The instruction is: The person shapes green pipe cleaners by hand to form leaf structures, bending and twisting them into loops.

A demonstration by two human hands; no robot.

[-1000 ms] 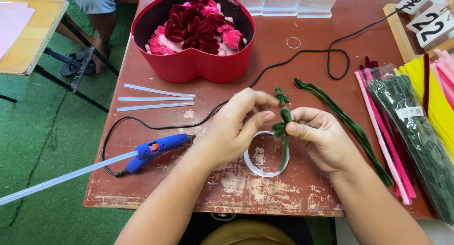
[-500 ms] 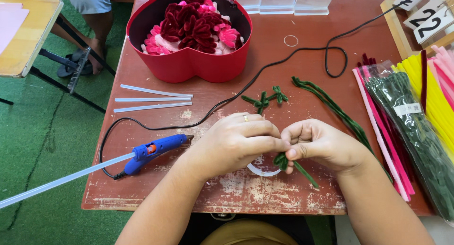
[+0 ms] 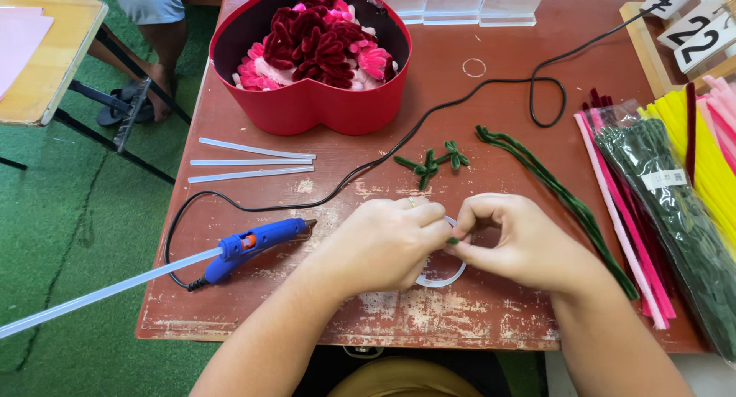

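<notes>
- Left hand (image 3: 383,243) curled nearly closed, thumb and forefinger pinched onto a short dark green fuzzy pipe-cleaner piece (image 3: 453,241); only a small tip of it shows between the two hands.
- Right hand (image 3: 515,240) likewise curled, fingertips drawn together and meeting the left hand's at the same green piece. How much of the piece lies inside either grip cannot be told.
- Both hands hover low over the worn reddish-brown wooden table (image 3: 429,320), near its front edge.
- Directly under the hands: a clear tape roll (image 3: 443,278) lying flat, partly hidden by the fingers.
- Just beyond the hands: a small twisted dark green pipe-cleaner leaf sprig (image 3: 431,163), lying free.
- Right of that: a long bundle of dark green pipe cleaners (image 3: 560,194), running diagonally toward the near right.
- Left of the left hand: a blue hot-glue gun (image 3: 257,242) with a clear glue stick poking out its back, past the table edge; its black cord (image 3: 460,102) loops across the tabletop.
- Further left and back: three loose clear glue sticks (image 3: 253,161), roughly parallel.
- Far back: a red heart-shaped box (image 3: 307,105) filled with dark red and pink pipe-cleaner flowers (image 3: 322,44).
- Far right: packs of pink, green and yellow pipe cleaners (image 3: 675,197).
</notes>
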